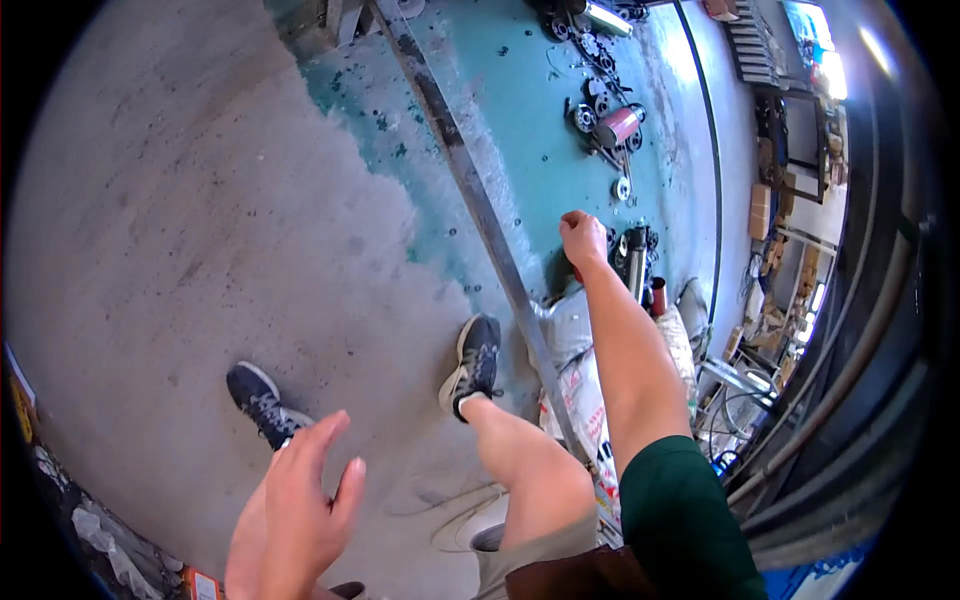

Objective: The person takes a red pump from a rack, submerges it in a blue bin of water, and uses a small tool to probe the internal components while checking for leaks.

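Red-handled tool (577,272) clenched in right hand (583,238); left hand (300,505) open, empty.

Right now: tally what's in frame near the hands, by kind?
Hands: 2 (left hand open, empty; right hand fisted, reaching down, contents unclear)
Dark sneakers: 2
Long metal bar on floor: 1
Printed white sacks: 1 pile
Red cylinder: 1
Total: 7

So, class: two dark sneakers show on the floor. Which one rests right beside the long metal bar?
The right-foot sneaker, beside the long metal bar. The left-foot sneaker stands apart on bare grey concrete, nearer the open left hand.
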Action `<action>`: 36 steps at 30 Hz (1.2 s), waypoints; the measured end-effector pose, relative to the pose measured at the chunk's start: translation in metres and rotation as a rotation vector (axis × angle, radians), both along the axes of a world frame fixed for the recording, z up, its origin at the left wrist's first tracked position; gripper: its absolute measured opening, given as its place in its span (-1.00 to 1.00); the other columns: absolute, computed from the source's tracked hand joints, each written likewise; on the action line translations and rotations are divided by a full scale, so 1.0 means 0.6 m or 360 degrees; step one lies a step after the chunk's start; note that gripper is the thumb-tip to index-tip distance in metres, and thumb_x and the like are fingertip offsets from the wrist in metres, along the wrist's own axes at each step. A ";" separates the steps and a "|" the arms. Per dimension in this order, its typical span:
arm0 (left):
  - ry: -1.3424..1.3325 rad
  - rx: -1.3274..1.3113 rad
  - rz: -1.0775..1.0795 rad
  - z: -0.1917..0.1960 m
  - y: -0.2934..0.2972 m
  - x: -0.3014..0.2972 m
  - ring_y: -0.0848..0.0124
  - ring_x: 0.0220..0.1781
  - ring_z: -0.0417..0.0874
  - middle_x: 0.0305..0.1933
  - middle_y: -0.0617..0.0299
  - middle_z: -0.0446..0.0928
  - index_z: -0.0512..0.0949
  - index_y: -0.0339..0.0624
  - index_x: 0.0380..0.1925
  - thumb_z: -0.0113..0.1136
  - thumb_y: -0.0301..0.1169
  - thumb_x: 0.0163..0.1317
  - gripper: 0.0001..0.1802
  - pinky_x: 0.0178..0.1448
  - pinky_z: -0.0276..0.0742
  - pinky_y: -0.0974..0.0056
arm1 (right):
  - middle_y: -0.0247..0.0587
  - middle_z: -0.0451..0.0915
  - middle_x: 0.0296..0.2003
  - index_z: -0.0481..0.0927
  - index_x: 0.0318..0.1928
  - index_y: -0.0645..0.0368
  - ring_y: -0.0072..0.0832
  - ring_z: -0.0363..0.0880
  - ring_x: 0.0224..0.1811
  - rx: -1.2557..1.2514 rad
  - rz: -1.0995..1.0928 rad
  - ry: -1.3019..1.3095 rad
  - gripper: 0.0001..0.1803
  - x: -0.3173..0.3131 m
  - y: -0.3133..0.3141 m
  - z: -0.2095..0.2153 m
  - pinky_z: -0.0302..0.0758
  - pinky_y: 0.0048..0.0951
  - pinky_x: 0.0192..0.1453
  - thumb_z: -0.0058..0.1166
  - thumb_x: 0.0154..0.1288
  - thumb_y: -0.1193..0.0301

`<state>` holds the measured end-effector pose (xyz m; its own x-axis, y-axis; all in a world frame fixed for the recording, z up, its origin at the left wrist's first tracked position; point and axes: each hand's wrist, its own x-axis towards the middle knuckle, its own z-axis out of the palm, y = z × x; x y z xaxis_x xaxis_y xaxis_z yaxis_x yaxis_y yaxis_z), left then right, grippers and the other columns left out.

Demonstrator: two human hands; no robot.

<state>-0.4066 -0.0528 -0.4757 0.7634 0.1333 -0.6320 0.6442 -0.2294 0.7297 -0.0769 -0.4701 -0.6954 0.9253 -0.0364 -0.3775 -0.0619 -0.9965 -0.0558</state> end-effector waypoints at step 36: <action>-0.0314 0.0644 -0.0820 -0.024 0.069 0.248 -0.06 0.32 0.56 0.29 -0.09 0.57 0.51 -0.19 0.35 0.37 -0.50 0.21 -0.36 0.39 0.49 0.04 | 0.08 0.66 0.12 0.66 -0.03 0.23 0.01 0.66 0.16 -0.0123 -0.0019 -0.0107 -0.72 0.226 -0.008 -0.259 0.60 -0.07 0.25 0.15 0.41 0.29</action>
